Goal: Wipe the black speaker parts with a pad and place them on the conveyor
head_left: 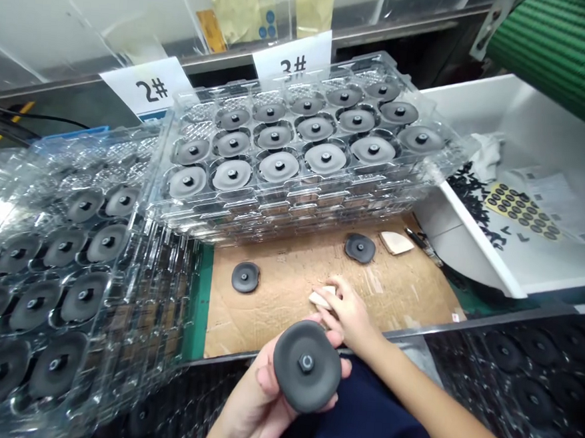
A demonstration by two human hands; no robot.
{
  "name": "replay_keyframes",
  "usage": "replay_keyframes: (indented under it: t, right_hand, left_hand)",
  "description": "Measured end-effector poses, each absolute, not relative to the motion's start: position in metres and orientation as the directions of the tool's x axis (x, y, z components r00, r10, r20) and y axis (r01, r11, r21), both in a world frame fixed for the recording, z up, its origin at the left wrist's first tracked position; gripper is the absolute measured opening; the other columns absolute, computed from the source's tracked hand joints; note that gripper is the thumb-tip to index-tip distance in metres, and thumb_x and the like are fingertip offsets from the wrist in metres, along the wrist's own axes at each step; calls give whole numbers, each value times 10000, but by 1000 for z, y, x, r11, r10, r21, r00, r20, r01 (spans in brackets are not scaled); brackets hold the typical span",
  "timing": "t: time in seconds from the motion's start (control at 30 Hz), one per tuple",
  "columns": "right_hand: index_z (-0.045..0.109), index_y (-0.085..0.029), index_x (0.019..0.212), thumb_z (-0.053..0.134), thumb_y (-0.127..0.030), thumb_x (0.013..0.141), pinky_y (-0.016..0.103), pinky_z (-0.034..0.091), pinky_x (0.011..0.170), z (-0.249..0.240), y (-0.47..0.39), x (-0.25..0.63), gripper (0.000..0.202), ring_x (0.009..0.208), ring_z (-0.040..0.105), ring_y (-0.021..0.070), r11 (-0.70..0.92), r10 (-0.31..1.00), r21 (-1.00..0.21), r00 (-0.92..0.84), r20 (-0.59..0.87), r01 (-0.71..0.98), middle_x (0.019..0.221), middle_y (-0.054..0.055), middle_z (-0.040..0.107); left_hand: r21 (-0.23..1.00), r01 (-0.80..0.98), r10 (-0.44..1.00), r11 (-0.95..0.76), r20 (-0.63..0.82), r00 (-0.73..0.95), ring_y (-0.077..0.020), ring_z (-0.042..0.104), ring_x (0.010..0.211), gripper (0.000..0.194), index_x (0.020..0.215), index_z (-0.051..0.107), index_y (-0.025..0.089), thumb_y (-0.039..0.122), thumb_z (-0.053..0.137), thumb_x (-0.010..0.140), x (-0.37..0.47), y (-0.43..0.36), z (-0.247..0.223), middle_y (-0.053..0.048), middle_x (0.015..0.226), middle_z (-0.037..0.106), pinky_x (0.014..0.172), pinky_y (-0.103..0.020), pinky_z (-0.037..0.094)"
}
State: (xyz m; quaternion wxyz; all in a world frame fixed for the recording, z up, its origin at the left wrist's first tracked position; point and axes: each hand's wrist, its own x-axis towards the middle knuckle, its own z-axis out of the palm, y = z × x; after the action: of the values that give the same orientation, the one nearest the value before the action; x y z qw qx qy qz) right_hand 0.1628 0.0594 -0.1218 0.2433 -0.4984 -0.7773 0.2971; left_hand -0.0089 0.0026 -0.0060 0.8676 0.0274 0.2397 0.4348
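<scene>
Clear tray stack point(167, 297) stood far left, then a loose black disc point(245, 277) lay on the cardboard point(275, 318). Left hand point(262, 407) gripped a dished black piece point(310, 395), stud up, in front of the cardboard's near edge; right hand point(350, 313), just beyond, pinched a white pad point(322, 296) over the cardboard. Further right sat a second disc point(360, 248), a cream wedge point(396, 243) and a white bin point(482, 242).

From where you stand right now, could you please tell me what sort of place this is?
Probably a factory's assembly or inspection area: clear plastic trays stand in stacks, rows of matching dark discs sit in their pockets, and paper signs read 2# and 3#.
</scene>
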Motion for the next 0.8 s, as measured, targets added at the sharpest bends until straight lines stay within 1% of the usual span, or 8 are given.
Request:
replay_keyframes:
  t: [0.13,0.27,0.4,0.53,0.6,0.7,0.73,0.8]
  right_hand:
    - [616,-227,1085,457,-258,877,330,510,782,-111,61,159,263,883,603,194,282,932,-771,-352,81,571,1019,77,602]
    - [588,-215,1119,441,-248,888,275,523,650,-103,46,158,276,728,616,158,228,940,-827,-338,49,513,974,63,650]
    - [653,-223,999,486,-229,858,260,512,635,-96,43,161,219,707,621,159,201,934,-860,-356,25,468,829,34,675]
    - [623,-218,1015,473,-251,877,250,509,638,-49,49,164,206,779,624,160,147,965,-894,-262,34,424,943,40,665]
    - [585,-253,1071,491,-252,876,243,507,686,-14,49,161,217,850,611,152,188,962,-911,-255,96,367,1004,17,647]
    - [551,-225,1133,495,-173,869,253,489,786,28,44,150,275,892,591,140,401,866,-896,-399,302,192,1000,25,642]
    - [557,-204,1122,485,-146,869,243,482,795,37,43,146,269,877,590,129,435,821,-886,-474,317,160,980,27,644]
    - [598,-189,1022,474,-110,866,211,473,759,46,43,139,214,816,586,107,432,751,-883,-614,242,181,896,11,645]
  left_hand:
    - [323,-783,823,532,-415,388,-311,575,1063,568,1127,605,230,394,741,600,-8,-2,-6,-85,1198,610,846,-343,510]
    - [426,-775,835,466,-500,228,-300,568,1075,696,1212,530,288,419,746,564,-10,-7,-7,-83,1242,576,906,-367,470]
    - [536,-740,854,406,-511,98,-327,508,1144,744,1253,485,301,420,746,567,-7,-5,-4,-98,1284,542,973,-416,406]
    - [592,-738,887,324,-462,19,-328,492,1162,690,1209,536,279,386,765,568,1,-3,-3,-97,1253,571,1008,-418,365]
    - [621,-729,895,289,-446,-25,-314,481,1177,654,1217,527,268,346,754,609,4,-3,-6,-97,1248,574,1012,-407,362]
    - [634,-714,887,297,-460,-39,-292,484,1176,593,1232,506,279,274,715,677,6,-6,-10,-79,1227,589,1011,-401,369]
    - [633,-713,886,303,-463,-34,-288,495,1164,577,1230,505,287,252,705,690,6,-7,-10,-72,1224,590,1008,-401,373]
    - [639,-714,891,284,-451,-49,-289,514,1142,582,1221,511,294,245,714,678,4,-7,-10,-64,1223,590,997,-400,388]
